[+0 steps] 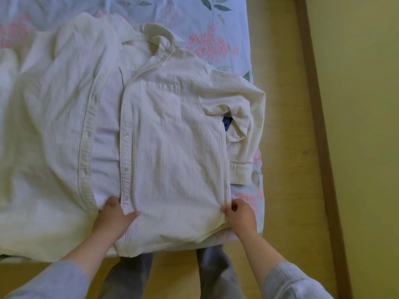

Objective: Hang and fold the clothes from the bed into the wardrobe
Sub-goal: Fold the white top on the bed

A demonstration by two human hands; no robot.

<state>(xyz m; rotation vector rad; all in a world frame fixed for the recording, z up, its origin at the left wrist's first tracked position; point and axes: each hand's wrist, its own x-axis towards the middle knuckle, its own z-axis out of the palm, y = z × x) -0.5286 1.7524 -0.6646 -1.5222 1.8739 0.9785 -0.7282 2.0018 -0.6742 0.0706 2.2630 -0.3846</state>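
Head view: a cream striped shirt (172, 147) lies face up on the bed (194, 14), near its foot edge, with the wardrobe out of sight. One front panel is laid flat with its sleeve (241, 134) doubled back beside it, and the other panel sprawls open to the left. The left hand (114, 216) pinches the buttoned edge near the hem, thumb on top and the other fingers hidden under the cloth. The right hand (241, 214) has its fingers (234, 205) curled tight on the outer edge at the same height. To fold well, I would keep both grips level, pull the panel taut to clear the wrinkles, and square the edges to the collar (159, 46) before folding the loose side.
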